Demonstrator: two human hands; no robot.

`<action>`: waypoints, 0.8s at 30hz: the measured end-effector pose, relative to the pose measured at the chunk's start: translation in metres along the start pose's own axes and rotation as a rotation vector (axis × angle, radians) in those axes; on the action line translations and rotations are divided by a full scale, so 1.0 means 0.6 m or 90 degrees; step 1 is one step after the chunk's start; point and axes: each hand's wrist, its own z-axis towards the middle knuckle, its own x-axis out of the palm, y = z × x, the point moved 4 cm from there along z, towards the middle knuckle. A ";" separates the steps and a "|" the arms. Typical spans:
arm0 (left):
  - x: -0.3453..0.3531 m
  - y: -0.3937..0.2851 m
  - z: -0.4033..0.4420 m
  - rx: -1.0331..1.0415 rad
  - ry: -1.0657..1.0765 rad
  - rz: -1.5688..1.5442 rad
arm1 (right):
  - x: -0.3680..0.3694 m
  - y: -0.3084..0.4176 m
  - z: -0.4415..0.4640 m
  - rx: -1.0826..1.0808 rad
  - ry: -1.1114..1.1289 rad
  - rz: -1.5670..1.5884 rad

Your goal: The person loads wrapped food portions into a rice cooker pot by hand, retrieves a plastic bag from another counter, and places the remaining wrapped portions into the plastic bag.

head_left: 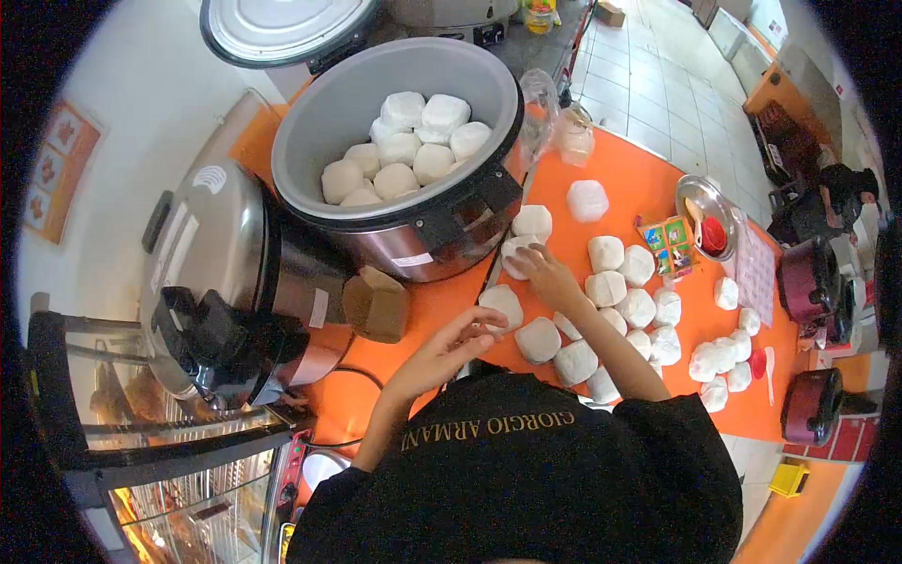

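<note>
My left hand point(449, 350) is half curled with thumb and fingers apart, its fingertips beside a white wrapped bundle point(502, 303); nothing shows inside it. The fingers of my right hand point(547, 273) lie over another white bundle point(516, 252) and hide part of it. One more bundle point(533, 222) sits just beyond. Several rounded white bundles point(606, 288) stand close together on the orange table point(628, 160), right of my hands. In the large open cooker pot point(308, 141), several like bundles point(397, 148) are piled up.
A closed cooker point(211, 254) stands at the left, with a brown cardboard box point(376, 305) beside it. Toward the right are a metal bowl point(691, 193), a colourful packet point(667, 246) and purple cookers point(810, 282). A glass display case point(188, 479) is at lower left.
</note>
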 end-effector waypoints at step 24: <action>-0.022 -0.290 0.065 0.428 -0.355 0.915 | -0.317 0.102 0.031 0.237 -0.228 1.287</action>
